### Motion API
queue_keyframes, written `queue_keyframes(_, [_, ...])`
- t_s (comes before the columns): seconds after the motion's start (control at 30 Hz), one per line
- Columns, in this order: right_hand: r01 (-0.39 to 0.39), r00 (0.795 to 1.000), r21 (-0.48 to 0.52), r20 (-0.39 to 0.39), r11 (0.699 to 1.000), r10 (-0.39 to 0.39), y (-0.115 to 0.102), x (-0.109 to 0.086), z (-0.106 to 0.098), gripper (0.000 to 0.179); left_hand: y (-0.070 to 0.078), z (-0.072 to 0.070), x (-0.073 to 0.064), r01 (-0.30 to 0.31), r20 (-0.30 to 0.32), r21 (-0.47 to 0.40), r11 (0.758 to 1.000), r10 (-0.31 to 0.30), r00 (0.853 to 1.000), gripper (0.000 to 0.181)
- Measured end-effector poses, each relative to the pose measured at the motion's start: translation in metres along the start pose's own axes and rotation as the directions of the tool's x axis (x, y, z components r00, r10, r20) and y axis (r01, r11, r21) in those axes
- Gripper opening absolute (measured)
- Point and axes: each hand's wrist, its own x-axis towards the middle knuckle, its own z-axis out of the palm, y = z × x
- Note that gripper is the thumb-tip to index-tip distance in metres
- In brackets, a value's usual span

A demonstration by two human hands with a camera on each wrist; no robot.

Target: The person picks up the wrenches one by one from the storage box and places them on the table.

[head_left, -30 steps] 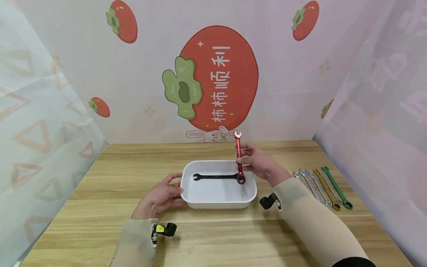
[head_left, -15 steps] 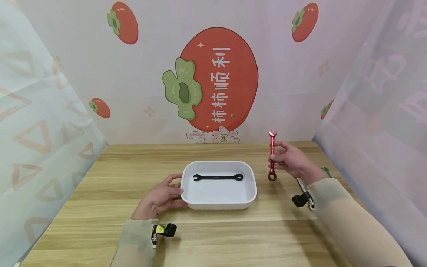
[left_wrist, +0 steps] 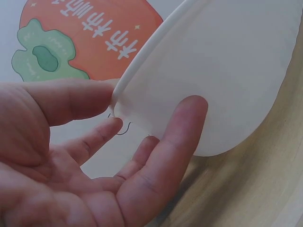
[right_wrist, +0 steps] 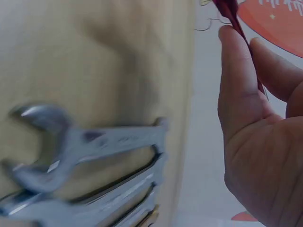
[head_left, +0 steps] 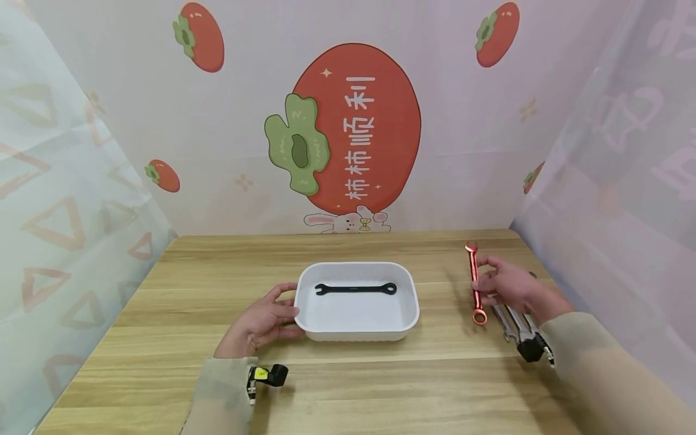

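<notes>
My right hand (head_left: 513,288) pinches a shiny red combination wrench (head_left: 475,284) by its shank, between thumb and fingers. The wrench stands open end up and ring end down, right of the white tray. In the right wrist view, only part of the red wrench (right_wrist: 230,12) shows above the fingers. My left hand (head_left: 266,320) holds the left end of the white tray (head_left: 356,335). The left wrist view shows one digit at the tray's rim and another against its outer wall. A black combination wrench (head_left: 356,289) lies flat in the tray.
Several silver wrenches (head_left: 523,329) lie on the wooden table (head_left: 380,393) under and beside my right hand, partly hidden by it. A printed cloth wall (head_left: 446,181) stands behind the table, with more cloth on both sides.
My right hand carries the red wrench from over the tray's right end rightward, then lower and closer to the silver wrenches. The left hand and tray stay put.
</notes>
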Motion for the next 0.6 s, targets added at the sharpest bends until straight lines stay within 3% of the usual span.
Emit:
queue_keyframes(0.23, [-0.073,0.997,-0.153,-0.014,0.986,0.072,0.023,-0.008,0.005,0.053,-0.001,-0.002,0.001,0.006,-0.004,-0.003,1.000,-0.006,1.000,0.065])
queue_keyframes(0.6, [-0.115,0.993,-0.298,-0.036,0.948,0.109,0.027,-0.010,0.005,0.057,-0.001,-0.002,0.002,0.009,0.008,-0.009,1.000,-0.009,1.000,0.063])
